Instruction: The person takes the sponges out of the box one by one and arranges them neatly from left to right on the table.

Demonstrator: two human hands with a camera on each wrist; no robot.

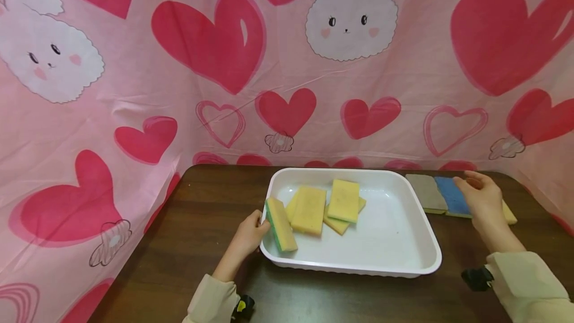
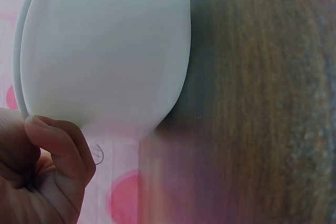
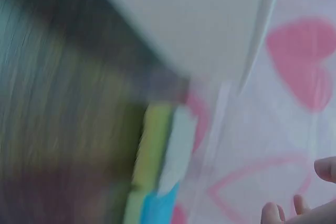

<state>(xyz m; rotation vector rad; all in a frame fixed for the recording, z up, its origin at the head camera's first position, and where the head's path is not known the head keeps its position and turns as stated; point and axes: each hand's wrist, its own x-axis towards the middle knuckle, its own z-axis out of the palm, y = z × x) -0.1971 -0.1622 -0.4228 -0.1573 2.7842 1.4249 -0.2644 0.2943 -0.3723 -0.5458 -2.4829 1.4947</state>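
Observation:
A white tray (image 1: 390, 243) stands on the dark table. My left hand (image 1: 249, 233) grips its left rim, with fingers curled at the edge in the left wrist view. Against that rim, right beside the fingertips, leans a yellow sponge with a green side (image 1: 282, 226). Several more yellow sponges (image 1: 309, 208) lie overlapping in the tray's left half. Over the row at the right, my right hand (image 1: 484, 198) hovers with loosely bent fingers and holds nothing. Below it are a blue-topped sponge (image 1: 450, 193) and a partly hidden yellow one (image 1: 508, 213); a grey-topped sponge (image 1: 426, 192) lies to their left.
The brown wooden table (image 1: 197, 203) extends around the tray. A pink curtain with hearts and rabbits (image 1: 278, 64) hangs behind the table and along its sides. Dark wrist straps (image 1: 477, 279) sit at both sleeves.

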